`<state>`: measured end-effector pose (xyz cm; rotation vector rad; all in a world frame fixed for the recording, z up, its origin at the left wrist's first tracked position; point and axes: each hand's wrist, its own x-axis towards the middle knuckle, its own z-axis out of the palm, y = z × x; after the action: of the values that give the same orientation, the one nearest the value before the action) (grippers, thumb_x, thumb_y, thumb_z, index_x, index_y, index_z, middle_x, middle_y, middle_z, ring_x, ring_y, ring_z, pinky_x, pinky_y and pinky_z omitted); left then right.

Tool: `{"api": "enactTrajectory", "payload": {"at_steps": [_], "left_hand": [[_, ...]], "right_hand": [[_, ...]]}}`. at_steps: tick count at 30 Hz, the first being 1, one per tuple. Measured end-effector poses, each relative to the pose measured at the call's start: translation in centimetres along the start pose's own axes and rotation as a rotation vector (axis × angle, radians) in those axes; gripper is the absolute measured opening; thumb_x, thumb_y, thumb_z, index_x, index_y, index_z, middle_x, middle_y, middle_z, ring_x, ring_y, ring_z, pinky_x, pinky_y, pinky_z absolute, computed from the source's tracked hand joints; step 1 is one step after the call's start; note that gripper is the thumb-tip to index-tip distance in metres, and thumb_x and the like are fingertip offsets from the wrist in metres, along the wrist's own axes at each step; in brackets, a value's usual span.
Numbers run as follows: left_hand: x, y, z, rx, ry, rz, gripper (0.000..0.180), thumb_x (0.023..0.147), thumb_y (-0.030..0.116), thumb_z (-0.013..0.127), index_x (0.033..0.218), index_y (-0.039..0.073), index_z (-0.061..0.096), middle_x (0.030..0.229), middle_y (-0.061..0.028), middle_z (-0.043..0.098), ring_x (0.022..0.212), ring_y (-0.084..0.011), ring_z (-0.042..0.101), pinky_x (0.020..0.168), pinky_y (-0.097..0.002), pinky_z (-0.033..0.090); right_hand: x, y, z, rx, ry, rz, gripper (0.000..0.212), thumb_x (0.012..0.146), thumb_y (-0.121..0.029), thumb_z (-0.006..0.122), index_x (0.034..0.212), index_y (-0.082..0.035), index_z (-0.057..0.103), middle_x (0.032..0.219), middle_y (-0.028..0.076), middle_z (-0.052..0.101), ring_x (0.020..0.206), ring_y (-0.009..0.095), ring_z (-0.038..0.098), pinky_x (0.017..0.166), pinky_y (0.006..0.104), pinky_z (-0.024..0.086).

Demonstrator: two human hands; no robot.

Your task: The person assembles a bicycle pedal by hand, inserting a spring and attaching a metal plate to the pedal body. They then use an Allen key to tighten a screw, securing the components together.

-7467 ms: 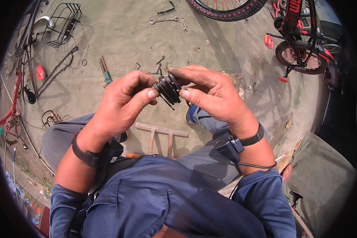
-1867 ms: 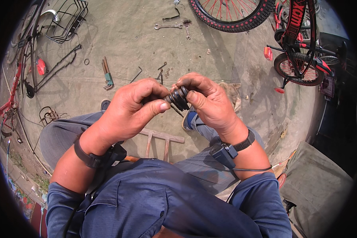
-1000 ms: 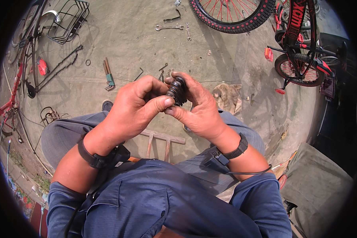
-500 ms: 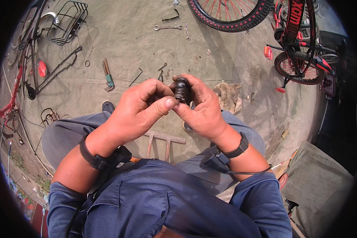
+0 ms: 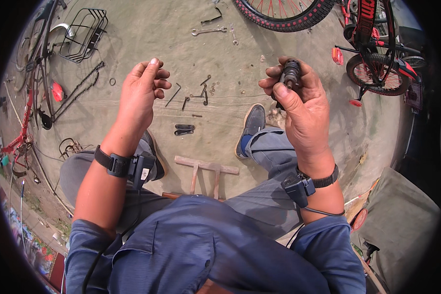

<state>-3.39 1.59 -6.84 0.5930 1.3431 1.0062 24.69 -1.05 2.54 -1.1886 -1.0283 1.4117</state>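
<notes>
Spring (image 5: 292, 73), dark and coiled, sits raised above the ground (image 5: 230, 59) in the right hand (image 5: 306, 103), which grips it between thumb and fingers. Well apart from it, the left hand (image 5: 139, 90) is in the air with its fingers loosely curled and nothing visible in their hold, nearest to a thin hex key (image 5: 173, 95) lying on the ground. Between the hands but lower down lie bolts (image 5: 205, 100), small rings (image 5: 212, 89) and two black pieces (image 5: 184, 132), with a wrench (image 5: 209, 31) farther off and a wooden frame (image 5: 207, 165) between the legs (image 5: 274, 154).
</notes>
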Motion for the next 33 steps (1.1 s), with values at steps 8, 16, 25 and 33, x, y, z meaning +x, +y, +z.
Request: {"api": "enactTrajectory", "payload": {"at_steps": [8, 16, 25, 33], "left_hand": [[6.0, -4.2, -3.8, 0.321, 0.250, -0.082, 0.033, 0.099, 0.027, 0.063, 0.117, -0.001, 0.057, 0.100, -0.0084, 0.065, 0.078, -0.0128, 0.064, 0.061, -0.0249, 0.046], [9.2, -6.9, -4.5, 0.435, 0.319, -0.040, 0.028, 0.099, 0.022, 0.063, 0.116, 0.000, 0.059, 0.101, -0.0078, 0.066, 0.081, -0.0139, 0.066, 0.062, -0.0265, 0.048], [12.2, -10.6, -2.9, 0.842, 0.210, 0.030, 0.026, 0.095, 0.023, 0.065, 0.109, 0.000, 0.066, 0.096, -0.0105, 0.072, 0.082, -0.0194, 0.070, 0.070, -0.0344, 0.053], [10.6, -15.1, 0.2, 1.645, -0.683, 0.167, 0.015, 0.086, 0.011, 0.060, 0.098, 0.004, 0.065, 0.098, -0.0183, 0.071, 0.093, -0.0374, 0.069, 0.080, -0.0468, 0.055]], "right_hand": [[-0.2, -2.0, -1.9, -0.026, 0.126, 0.015, 0.048, 0.091, -0.013, 0.072, 0.132, 0.004, 0.052, 0.112, 0.013, 0.064, 0.098, 0.021, 0.067, 0.089, 0.0317, 0.054], [-0.2, -2.2, -4.4, 0.037, 0.088, -0.004, 0.058, 0.094, -0.021, 0.066, 0.140, 0.006, 0.043, 0.120, 0.017, 0.062, 0.098, 0.024, 0.067, 0.087, 0.0360, 0.052], [0.0, -2.5, -5.8, 0.104, 0.014, 0.031, 0.068, 0.099, -0.028, 0.059, 0.148, 0.008, 0.028, 0.129, 0.020, 0.055, 0.109, 0.028, 0.062, 0.094, 0.0401, 0.050], [0.4, -3.2, -6.0, 0.136, 0.026, 0.097, 0.076, 0.099, -0.030, 0.060, 0.152, 0.008, 0.020, 0.136, 0.021, 0.048, 0.113, 0.030, 0.055, 0.099, 0.0427, 0.045]]}}
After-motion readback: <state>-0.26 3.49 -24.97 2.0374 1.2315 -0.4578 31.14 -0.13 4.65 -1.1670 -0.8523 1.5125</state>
